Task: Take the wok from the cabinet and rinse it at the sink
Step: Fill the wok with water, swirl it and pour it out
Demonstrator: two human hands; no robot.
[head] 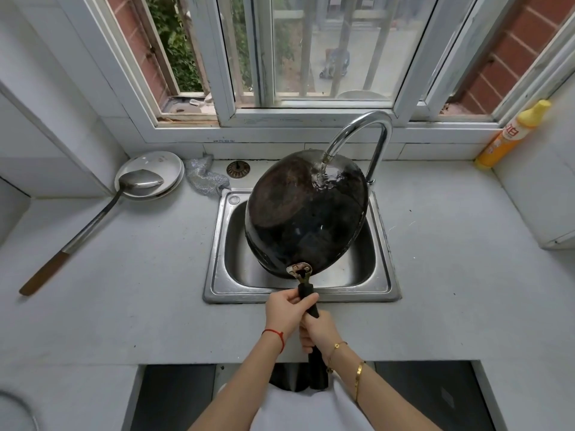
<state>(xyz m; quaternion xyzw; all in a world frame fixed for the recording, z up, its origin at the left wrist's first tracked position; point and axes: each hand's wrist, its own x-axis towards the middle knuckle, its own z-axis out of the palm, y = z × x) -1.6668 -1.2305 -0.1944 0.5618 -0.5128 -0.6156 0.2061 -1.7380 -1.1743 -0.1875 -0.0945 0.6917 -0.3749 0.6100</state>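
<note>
Both hands hold the wok handle at the near edge of the sink; the wok is under running water.

Your right hand (320,332) is wrapped round the lower part of the black handle (308,298), and your left hand (287,309) grips it just above, nearer the bowl. The wok (298,225) hangs tilted over the sink (217,259) with its dark outer underside turned towards you, its far rim up beneath the tap (357,135). Water strikes the upper right of the underside. Risk: water may run off the curved surface past the sink's right or far edge onto the worktop (451,259). Risk: the wok's weight sits far ahead of your grip, so a wet handle could twist in your hands. Keep the rim clear of the spout.
</note>
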